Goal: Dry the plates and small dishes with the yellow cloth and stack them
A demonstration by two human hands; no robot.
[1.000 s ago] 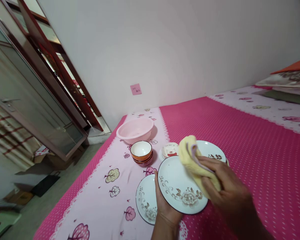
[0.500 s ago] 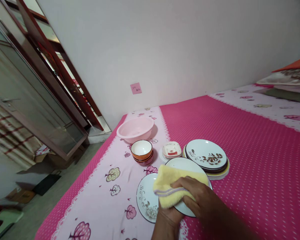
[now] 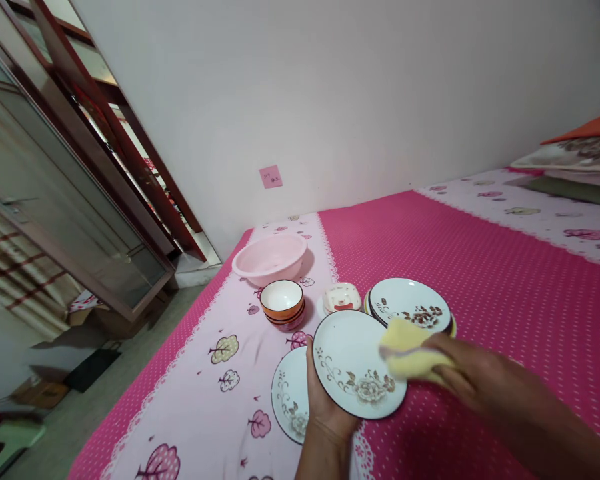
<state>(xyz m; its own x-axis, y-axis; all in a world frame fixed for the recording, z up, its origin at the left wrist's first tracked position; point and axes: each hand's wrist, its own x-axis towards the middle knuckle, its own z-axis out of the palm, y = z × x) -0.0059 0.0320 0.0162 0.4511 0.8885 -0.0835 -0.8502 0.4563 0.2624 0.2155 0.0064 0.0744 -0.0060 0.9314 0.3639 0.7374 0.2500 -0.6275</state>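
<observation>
My left hand [image 3: 325, 407] grips a white dark-rimmed plate [image 3: 355, 363] from beneath and along its left edge, its flower-patterned face tilted up toward me. A yellow cloth [image 3: 413, 350] with a pale purple stripe is bunched in my right hand [image 3: 460, 370], at the plate's right edge; motion blurs both, and I cannot tell whether cloth and plate touch. Under my left hand, partly covered, a second flowered plate [image 3: 287, 393] lies on the bed. Behind the held plate are a stack of plates [image 3: 405, 300] and a small square dish [image 3: 341, 295].
Beyond my hands stand stacked orange-brown bowls [image 3: 282, 300] and a pink basin [image 3: 270, 257] near the wall. A pink note [image 3: 271, 177] is stuck on the wall. Folded bedding [image 3: 580, 160] lies at the far right of the bed. A door [image 3: 80, 167] is at the left.
My right hand has moved right with the cloth, off the middle of the plate, uncovering its flower pattern. My left hand still holds the plate, now shifted slightly left.
</observation>
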